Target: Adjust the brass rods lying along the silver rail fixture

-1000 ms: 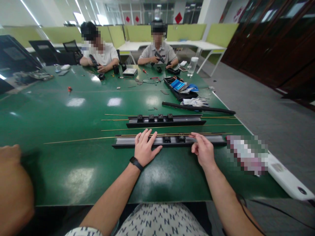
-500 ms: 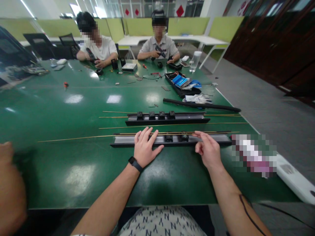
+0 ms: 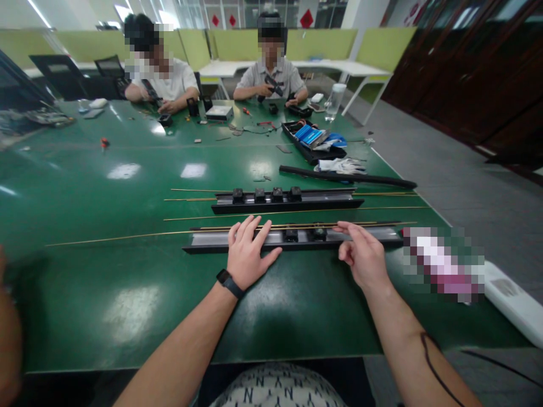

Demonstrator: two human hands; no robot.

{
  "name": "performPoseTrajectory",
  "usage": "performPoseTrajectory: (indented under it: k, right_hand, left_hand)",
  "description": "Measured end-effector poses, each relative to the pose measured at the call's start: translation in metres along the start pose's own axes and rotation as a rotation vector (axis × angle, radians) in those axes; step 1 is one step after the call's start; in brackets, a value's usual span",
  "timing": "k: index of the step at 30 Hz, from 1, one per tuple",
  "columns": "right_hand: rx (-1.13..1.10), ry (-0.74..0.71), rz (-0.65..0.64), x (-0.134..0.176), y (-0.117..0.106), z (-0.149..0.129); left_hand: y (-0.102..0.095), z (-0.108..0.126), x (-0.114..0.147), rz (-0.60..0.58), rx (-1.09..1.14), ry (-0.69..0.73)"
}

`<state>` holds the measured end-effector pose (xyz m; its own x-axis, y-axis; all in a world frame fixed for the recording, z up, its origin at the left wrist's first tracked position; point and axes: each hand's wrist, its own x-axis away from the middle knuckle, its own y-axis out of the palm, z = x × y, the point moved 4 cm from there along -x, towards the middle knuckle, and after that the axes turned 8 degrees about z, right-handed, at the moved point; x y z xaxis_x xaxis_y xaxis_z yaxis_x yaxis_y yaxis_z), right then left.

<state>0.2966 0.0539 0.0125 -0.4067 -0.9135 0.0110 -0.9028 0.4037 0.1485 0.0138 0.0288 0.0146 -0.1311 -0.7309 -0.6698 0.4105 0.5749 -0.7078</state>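
Observation:
A long black-edged channel [image 3: 203, 240] with a pale inner face lies across the green table in front of me. My left hand [image 3: 248, 249] rests flat over its left half, fingers spread, holding nothing. Toward its right end, my right hand [image 3: 362, 251] reaches over with fingers stretched out and thumb bent below. Those fingertips touch thin brass-coloured rods [image 3: 297, 226] that run along the channel's far edge. Between my hands sit two small black blocks, one [image 3: 291, 233] left of the other [image 3: 319, 232]. Whatever lies under my left palm is hidden.
A second channel [image 3: 331, 204] with several black blocks lies beyond, near a loose rod [image 3: 190, 219]. Farther back are a black tube [image 3: 348, 177], white gloves [image 3: 339, 165] and a black tray [image 3: 297, 135]. Two people work across the table; another person's arm [image 3: 8, 333] shows at left.
The view has shifted slightly, and the other person's arm at left has drawn farther out of frame. Both my hands keep nearly the same places on the channel and rods.

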Motion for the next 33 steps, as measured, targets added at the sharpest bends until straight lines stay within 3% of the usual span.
performPoseTrajectory:
  k: [33]
  right_hand:
    - [0.018,0.006,0.002,0.001,0.0007,-0.0021]
  left_hand:
    - [-0.0015,0.0,-0.0006,-0.017,-0.005,0.004]
